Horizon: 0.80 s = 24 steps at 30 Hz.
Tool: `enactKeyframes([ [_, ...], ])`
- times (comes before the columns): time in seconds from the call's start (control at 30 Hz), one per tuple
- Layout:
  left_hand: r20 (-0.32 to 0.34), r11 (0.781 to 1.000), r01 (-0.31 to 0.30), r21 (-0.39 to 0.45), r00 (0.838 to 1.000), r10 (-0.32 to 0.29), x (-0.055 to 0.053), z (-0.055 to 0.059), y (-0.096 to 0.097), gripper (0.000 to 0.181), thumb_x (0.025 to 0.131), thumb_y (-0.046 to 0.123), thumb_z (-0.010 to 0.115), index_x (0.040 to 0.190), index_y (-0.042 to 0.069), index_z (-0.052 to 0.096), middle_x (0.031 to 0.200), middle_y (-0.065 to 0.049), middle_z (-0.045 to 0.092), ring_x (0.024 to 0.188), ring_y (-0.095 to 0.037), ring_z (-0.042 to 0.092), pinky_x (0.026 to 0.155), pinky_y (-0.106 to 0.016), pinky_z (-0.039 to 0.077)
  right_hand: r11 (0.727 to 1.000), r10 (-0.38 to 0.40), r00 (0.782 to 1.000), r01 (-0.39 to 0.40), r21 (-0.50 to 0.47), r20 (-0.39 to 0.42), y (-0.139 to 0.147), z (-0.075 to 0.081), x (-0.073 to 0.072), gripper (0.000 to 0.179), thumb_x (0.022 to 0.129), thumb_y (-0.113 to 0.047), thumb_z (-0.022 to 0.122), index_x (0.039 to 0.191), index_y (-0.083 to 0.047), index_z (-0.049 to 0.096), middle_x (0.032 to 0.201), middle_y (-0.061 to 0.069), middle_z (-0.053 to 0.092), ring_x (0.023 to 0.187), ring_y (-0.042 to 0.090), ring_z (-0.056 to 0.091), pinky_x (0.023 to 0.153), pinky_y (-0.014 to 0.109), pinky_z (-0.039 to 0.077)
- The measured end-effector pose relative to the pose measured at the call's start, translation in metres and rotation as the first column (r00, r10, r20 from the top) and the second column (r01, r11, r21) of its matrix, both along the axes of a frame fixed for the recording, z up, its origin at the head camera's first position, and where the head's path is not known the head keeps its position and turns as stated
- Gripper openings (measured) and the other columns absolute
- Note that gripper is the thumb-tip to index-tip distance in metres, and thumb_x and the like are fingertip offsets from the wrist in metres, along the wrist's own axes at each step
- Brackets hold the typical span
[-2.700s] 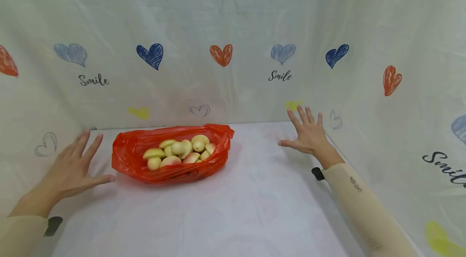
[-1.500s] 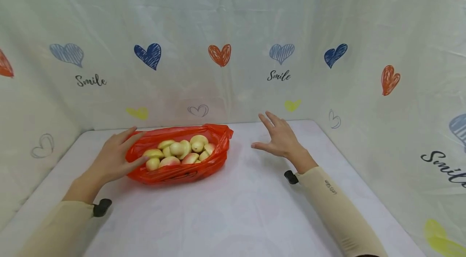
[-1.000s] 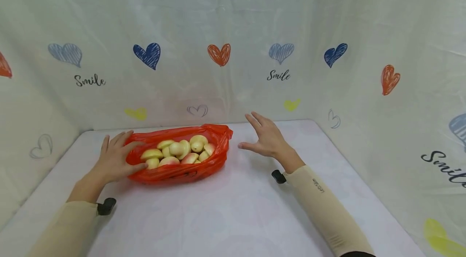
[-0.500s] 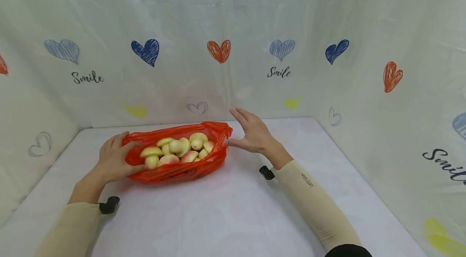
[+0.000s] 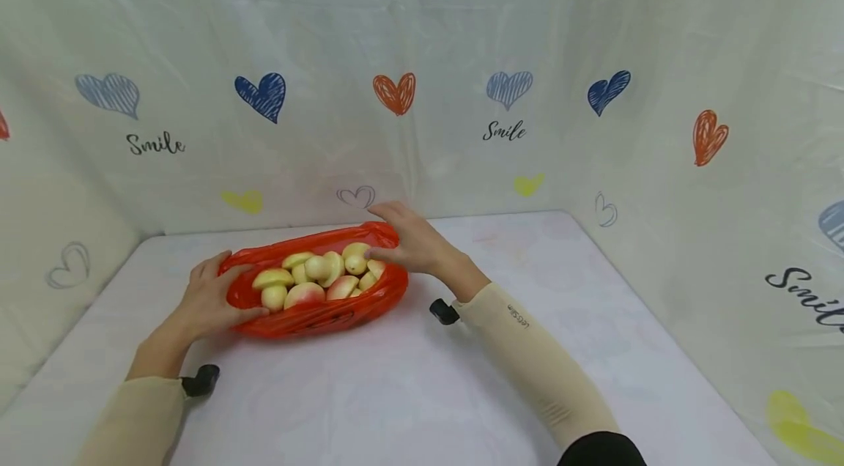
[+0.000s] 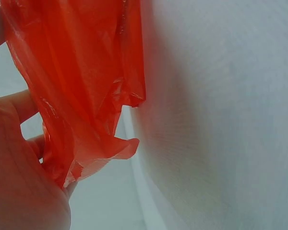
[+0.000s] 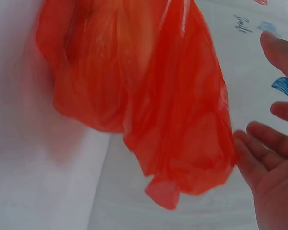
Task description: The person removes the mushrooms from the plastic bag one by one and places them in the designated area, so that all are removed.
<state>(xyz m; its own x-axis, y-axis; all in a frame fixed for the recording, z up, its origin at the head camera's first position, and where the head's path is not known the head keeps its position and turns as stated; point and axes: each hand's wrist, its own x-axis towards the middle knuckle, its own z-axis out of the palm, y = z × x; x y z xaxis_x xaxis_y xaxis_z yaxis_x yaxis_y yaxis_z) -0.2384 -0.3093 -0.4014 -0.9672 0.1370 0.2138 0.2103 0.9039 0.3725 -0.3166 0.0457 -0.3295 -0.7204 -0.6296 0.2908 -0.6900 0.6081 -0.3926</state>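
Note:
A red plastic bag (image 5: 303, 321) lies on the table with its mouth spread wide. Inside it are several pale yellow toy mushrooms (image 5: 272, 278) and a pink-and-cream rounded piece (image 5: 305, 294). My left hand (image 5: 209, 297) rests at the bag's left end, thumb at the near rim, the other fingers toward the far side. In the left wrist view those fingers pass partly behind the red plastic (image 6: 72, 96). My right hand (image 5: 415, 240) is at the right end, fingers extended and spread over the rim. From the right wrist, its fingers (image 7: 266, 148) appear at the plastic's edge, not curled round it.
The white-covered table (image 5: 369, 393) extends in front of the bag and to its right. Behind it hangs a pale curtain (image 5: 448, 158) printed with hearts and "Smile". More of this cloth closes off the left and right sides.
Both hands have come inward from the sides. The left reached the bag's left end first and stayed; the right has moved left to the right end, which now looks pushed slightly inward.

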Motion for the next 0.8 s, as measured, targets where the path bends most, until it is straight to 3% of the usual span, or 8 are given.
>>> enactKeyframes([
  [0.17,0.005,1.000,-0.010,-0.009,1.000,0.010,0.000,0.001,0.000,0.082,0.070,0.044,0.080,0.130,-0.002,0.049,0.144,-0.033,0.018,0.128,-0.055,0.013,0.092,-0.076,0.024,0.997,0.080,0.997,-0.081,0.012,0.014,-0.012,-0.008,-0.006,0.069,0.086,-0.046,0.068,0.142,-0.012,0.044,0.140,0.003,0.047,0.128,0.018,0.042,0.106,0.034,0.038],
  [0.47,0.017,1.000,-0.009,-0.015,1.000,0.010,0.003,0.002,0.001,0.085,0.069,0.044,0.081,0.131,-0.002,0.048,0.144,-0.033,0.017,0.129,-0.054,0.012,0.092,-0.076,0.025,0.996,0.067,0.995,-0.071,0.050,0.067,-0.008,-0.021,-0.010,0.061,0.086,-0.036,0.071,0.137,-0.010,0.050,0.134,0.006,0.052,0.122,0.020,0.047,0.104,0.036,0.041],
  [0.7,0.018,1.000,-0.021,-0.023,1.000,0.021,0.002,0.004,0.003,0.088,0.067,0.047,0.081,0.132,-0.002,0.047,0.146,-0.032,0.015,0.130,-0.053,0.011,0.094,-0.076,0.023,0.994,0.084,0.988,-0.091,0.053,0.128,0.000,-0.026,-0.013,0.055,0.084,-0.031,0.074,0.131,-0.009,0.056,0.114,0.007,0.060,0.092,0.018,0.053,0.081,0.028,0.048],
  [0.8,0.018,1.000,-0.020,-0.023,1.000,0.020,0.003,0.003,0.003,0.088,0.067,0.047,0.082,0.132,-0.001,0.047,0.145,-0.032,0.016,0.130,-0.053,0.011,0.094,-0.076,0.023,0.994,0.092,0.981,-0.101,0.044,0.168,0.002,-0.030,-0.015,0.053,0.083,-0.030,0.075,0.129,-0.010,0.058,0.107,0.005,0.062,0.087,0.016,0.054,0.076,0.024,0.047],
])
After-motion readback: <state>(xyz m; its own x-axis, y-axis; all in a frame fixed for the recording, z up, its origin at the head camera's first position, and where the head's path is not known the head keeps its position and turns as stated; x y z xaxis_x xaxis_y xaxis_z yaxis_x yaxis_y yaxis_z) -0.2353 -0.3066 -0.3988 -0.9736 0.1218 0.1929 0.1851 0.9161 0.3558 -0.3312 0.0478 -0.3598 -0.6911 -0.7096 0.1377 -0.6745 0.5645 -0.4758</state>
